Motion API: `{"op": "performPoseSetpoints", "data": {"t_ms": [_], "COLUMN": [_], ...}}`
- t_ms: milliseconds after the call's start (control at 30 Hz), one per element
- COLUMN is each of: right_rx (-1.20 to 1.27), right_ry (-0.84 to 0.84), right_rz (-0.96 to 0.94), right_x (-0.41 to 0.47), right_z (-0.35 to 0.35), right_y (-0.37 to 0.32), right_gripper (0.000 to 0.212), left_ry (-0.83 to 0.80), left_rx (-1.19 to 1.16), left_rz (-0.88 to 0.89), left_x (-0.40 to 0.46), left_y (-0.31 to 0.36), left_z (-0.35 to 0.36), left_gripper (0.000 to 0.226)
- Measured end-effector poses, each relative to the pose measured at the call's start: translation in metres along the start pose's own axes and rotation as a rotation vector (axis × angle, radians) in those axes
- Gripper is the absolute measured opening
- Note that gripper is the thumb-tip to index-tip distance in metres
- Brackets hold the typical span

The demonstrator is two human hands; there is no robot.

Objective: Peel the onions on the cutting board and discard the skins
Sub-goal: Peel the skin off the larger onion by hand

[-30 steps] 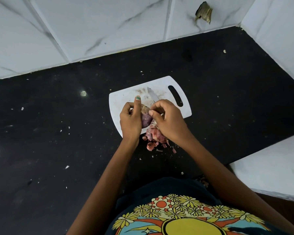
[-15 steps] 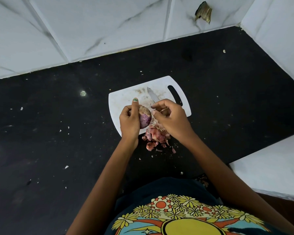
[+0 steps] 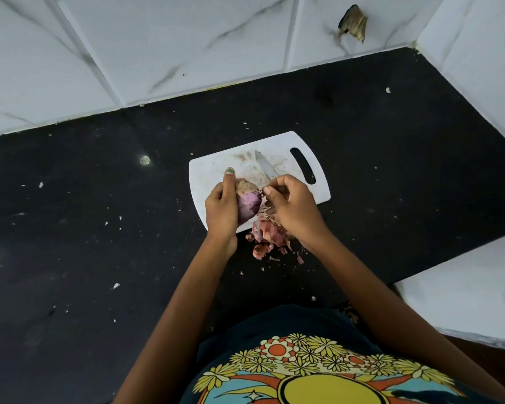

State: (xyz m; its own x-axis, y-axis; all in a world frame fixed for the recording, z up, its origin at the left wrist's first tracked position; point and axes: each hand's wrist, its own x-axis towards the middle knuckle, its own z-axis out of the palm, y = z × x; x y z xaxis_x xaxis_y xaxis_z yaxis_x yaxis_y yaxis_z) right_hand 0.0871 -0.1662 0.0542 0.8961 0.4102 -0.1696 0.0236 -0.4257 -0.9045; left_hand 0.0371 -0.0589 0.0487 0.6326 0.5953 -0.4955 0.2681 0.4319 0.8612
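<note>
A purple onion (image 3: 247, 202) is held over the near edge of the white cutting board (image 3: 213, 173) by my left hand (image 3: 221, 207), thumb up along its left side. My right hand (image 3: 293, 208) is just to the right of the onion, its fingers pinched on a strip of onion skin (image 3: 265, 190); a knife blade (image 3: 264, 167) sticks out beyond it over the board, the handle hidden under that hand. A heap of pinkish peeled skins (image 3: 267, 236) lies on the black counter at the board's near edge, partly under my right wrist.
The black counter (image 3: 99, 228) carries scattered small white flecks. White marble-look tiles rise behind and to the right. A white ledge (image 3: 464, 287) stands at the near right. The board's handle slot (image 3: 302, 164) points to the far right.
My right hand has drawn away to the right with the skin strip, opening a gap to the onion. More of the onion's purple surface shows in my left hand.
</note>
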Motion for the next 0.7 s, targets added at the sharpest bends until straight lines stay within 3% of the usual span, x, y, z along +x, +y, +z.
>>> {"op": "performPoseSetpoints", "data": {"t_ms": [233, 333, 400, 467, 567, 700], "right_rx": [-0.082, -0.148, -0.197, -0.186, -0.086, -0.02], "right_ry": [-0.012, 0.006, -0.002, -0.028, -0.059, -0.115], "right_rz": [0.054, -0.013, -0.062, -0.075, -0.054, -0.101], "right_x": [0.0, 0.0, 0.001, 0.002, 0.001, -0.003], "right_z": [-0.001, -0.004, -0.007, -0.011, -0.014, -0.014], "right_y": [0.017, 0.012, 0.006, 0.002, -0.007, -0.019], "right_gripper": [0.006, 0.021, 0.027, 0.013, 0.018, 0.009], "left_ry": [-0.071, -0.095, -0.091, -0.063, -0.028, -0.009], "left_rx": [-0.13, -0.142, -0.119, -0.07, -0.006, 0.059], "left_rz": [-0.18, -0.183, -0.164, -0.127, -0.033, 0.144], "left_x": [-0.003, -0.003, -0.003, -0.002, -0.001, 0.0], "left_y": [0.006, 0.006, 0.005, 0.004, 0.003, 0.001], "left_z": [0.001, 0.001, 0.001, 0.001, 0.0, 0.0], "left_gripper": [0.046, 0.049, 0.05, 0.049, 0.047, 0.047]}}
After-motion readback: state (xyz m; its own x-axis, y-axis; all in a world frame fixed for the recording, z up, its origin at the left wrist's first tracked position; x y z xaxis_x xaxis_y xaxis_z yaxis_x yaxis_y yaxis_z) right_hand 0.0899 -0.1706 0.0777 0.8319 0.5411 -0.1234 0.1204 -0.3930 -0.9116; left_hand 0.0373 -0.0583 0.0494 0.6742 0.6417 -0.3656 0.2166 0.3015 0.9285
